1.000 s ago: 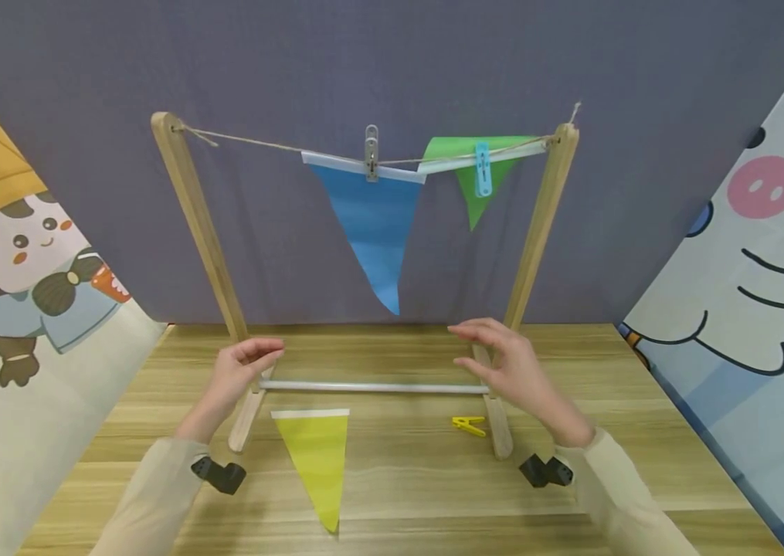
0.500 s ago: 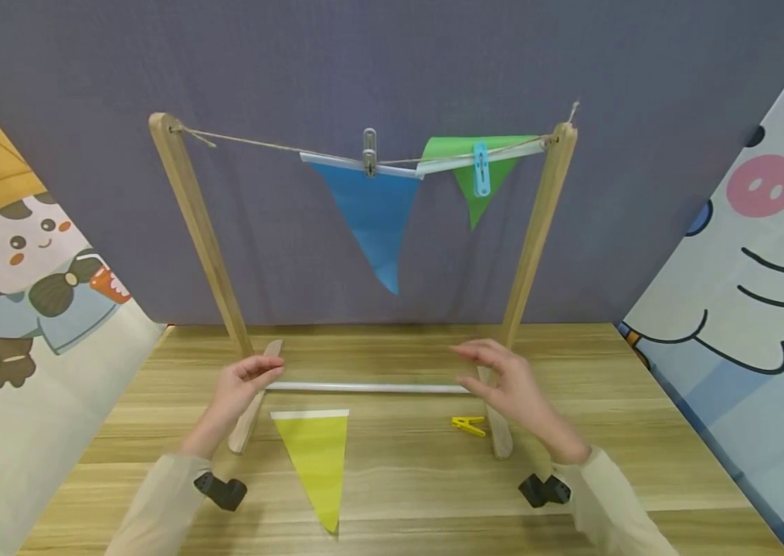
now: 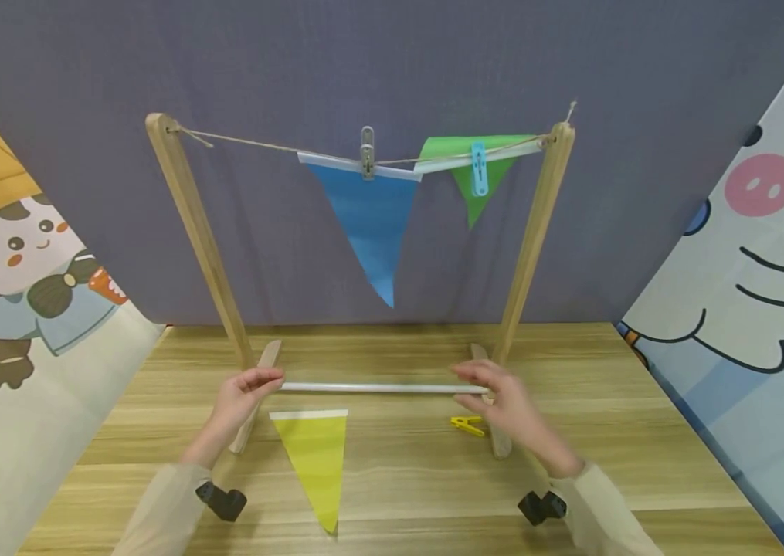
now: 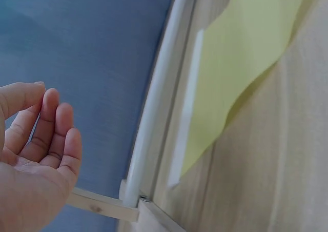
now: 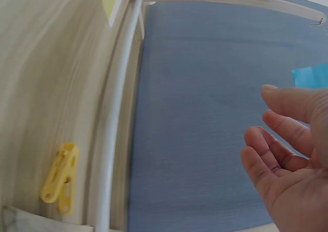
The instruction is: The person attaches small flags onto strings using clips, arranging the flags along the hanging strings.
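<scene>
My left hand (image 3: 242, 401) hovers near the left post of a wooden stand (image 3: 200, 239), its fingers loosely bent and holding nothing. Over by the right post, my right hand (image 3: 506, 401) has thumb and fingers apart around bare air. A yellow paper pennant (image 3: 313, 463) with a white top edge lies on the table, to the right of the left hand. Closest to the right hand is a yellow clothespin (image 3: 468, 425), also on the table. Above, a blue pennant (image 3: 371, 220) hangs from the string under a grey clip (image 3: 367, 154).
A green pennant (image 3: 478, 189) hangs at the string's right end, folded over it under a light blue clothespin (image 3: 479, 170). A white rod (image 3: 385, 388) joins the stand's feet. Behind rises a grey-blue backdrop (image 3: 336, 69), with cartoon panels at both sides.
Both hands have sunk from higher up, staying about as far apart. The blue pennant's tip has swung a little. Pennant and clothespin on the table lie as before.
</scene>
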A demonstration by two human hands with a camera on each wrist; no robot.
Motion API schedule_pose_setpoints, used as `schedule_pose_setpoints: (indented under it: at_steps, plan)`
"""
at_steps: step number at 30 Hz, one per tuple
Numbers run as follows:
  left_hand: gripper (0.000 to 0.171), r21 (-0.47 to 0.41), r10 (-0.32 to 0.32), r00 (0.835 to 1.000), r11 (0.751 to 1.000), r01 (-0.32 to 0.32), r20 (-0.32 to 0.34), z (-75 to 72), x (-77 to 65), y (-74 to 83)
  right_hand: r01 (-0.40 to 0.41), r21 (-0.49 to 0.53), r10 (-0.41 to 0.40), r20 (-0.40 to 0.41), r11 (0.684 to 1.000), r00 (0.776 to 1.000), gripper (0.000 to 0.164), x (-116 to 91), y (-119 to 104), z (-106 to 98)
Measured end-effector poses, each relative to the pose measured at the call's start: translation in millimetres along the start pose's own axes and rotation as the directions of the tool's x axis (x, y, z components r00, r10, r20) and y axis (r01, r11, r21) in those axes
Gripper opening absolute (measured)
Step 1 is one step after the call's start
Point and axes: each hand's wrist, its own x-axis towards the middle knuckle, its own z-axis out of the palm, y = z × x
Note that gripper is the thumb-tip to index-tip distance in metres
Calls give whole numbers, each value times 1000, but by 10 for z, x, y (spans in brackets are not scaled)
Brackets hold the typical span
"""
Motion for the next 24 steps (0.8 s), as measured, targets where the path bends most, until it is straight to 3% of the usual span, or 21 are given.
schedule_pose_setpoints:
  at_steps: [14,20,24]
  plan:
    - [33,46,-97,995,994,97,10,-3,-75,-238,-51,67,49,28,996,998,35,-204,71,128]
    - [28,10,-34,999,999,34,11,35,-88,-333,-71,58,69,31,996,997,37,-264,129,157]
    - [26,40,-24,1000,999,24,3,55,-101,-354,-81,52,79,31,995,996,36,-311,167,176]
